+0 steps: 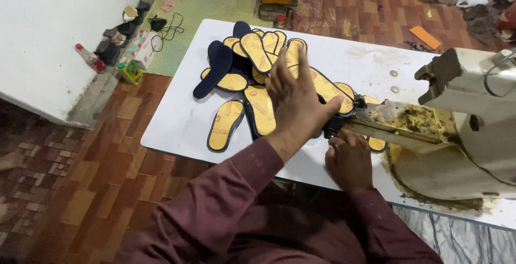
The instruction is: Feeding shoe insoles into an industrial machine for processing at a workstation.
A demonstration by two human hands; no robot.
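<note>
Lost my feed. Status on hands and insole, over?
Left hand flat on insole at sewing machine arm. Right hand below the arm, grip unclear. Insole pile on table beside.

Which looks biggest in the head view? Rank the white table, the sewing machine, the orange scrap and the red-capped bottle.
1. White table
2. Sewing machine
3. Red-capped bottle and orange scrap: similar in size, both far from the camera, so unranked.

Left hand (294, 98) spread, right (349, 159) seemingly curled
</note>
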